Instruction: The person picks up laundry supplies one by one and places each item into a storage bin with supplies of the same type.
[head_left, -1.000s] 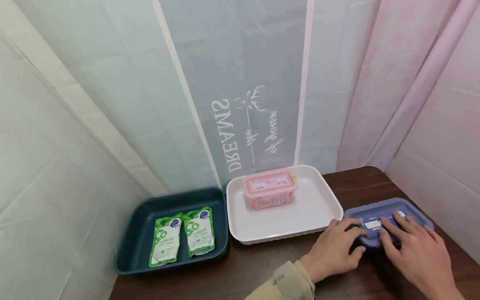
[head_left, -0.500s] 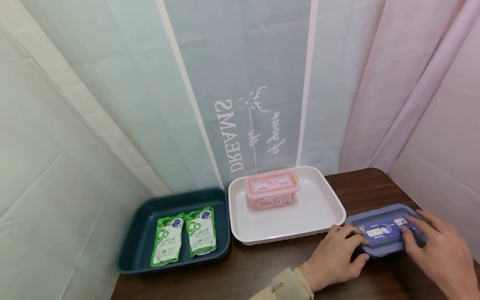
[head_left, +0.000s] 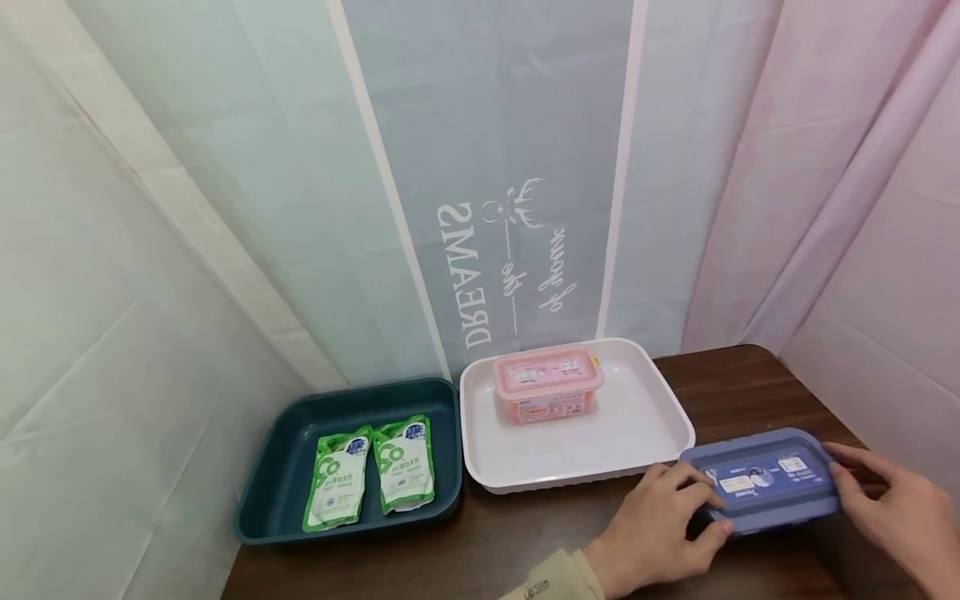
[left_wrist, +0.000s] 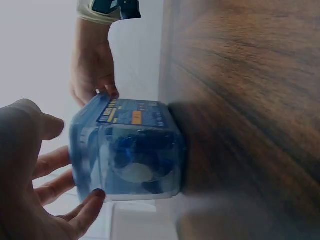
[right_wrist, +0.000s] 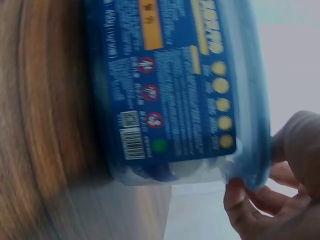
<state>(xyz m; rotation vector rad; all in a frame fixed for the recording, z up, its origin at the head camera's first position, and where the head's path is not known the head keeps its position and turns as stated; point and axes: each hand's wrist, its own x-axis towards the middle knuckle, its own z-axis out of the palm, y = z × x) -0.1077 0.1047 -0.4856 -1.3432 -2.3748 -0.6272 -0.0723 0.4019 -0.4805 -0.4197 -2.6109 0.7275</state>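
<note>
At the right of the head view is a blue lidded plastic tub (head_left: 757,479) with labels on its lid. Its see-through end shows blue and white contents in the left wrist view, and a printed label (right_wrist: 175,95) covers its long side. My left hand (head_left: 660,529) holds the tub's left end, fingers bent over the lid's edge and thumb by the front corner. At the opposite end my right hand (head_left: 892,500) pinches the lid's rim between thumb and fingers. The tub's underside is right at the brown tabletop (left_wrist: 250,100).
Left of the tub stands a white tray (head_left: 570,454) bearing a pink lidded tub (head_left: 551,387). A dark teal tray (head_left: 258,500) beside it holds two green-and-white pouches (head_left: 337,483) (head_left: 405,467). Printed curtain (head_left: 510,125) hangs behind the table, with pale cloth at both sides.
My right hand has slid from the top of the blue tub's lid to its right end and pinches there. The tub has come slightly nearer. The left hand stays at its left end.
</note>
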